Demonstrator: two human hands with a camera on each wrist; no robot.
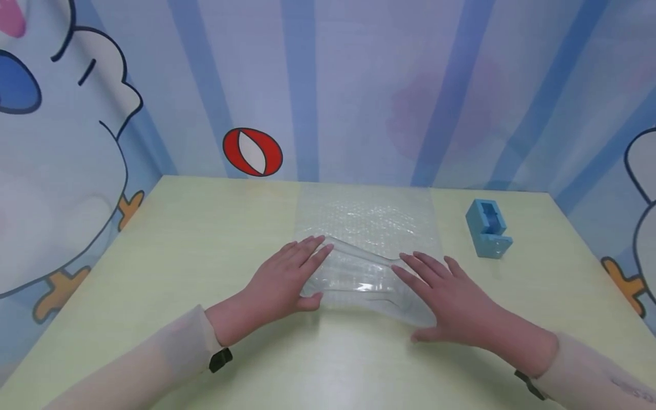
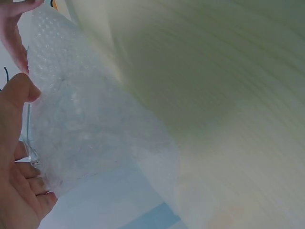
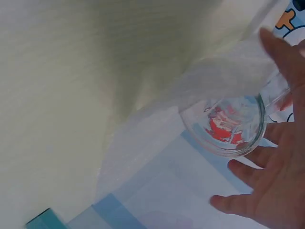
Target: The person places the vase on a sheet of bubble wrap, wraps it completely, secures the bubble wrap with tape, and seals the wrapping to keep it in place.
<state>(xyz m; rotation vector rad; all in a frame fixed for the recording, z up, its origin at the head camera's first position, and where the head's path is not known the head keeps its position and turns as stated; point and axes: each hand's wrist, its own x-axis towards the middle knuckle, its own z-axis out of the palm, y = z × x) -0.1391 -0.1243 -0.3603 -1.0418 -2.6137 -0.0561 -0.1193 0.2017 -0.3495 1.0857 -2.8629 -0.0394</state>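
Hands flat, fingers straight | left hand (image 1: pixel 284 279), right hand (image 1: pixel 446 299) pressing clear glass (image 1: pixel 359 276) | bubble wrap (image 1: pixel 369 219)

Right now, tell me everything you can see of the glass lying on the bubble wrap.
The glass is clear and colourless, a stemmed shape lying on its side across the near edge of the bubble wrap on the pale green table. Its round open rim shows in the right wrist view. The left hand and right hand rest on its two ends, fingers straight.
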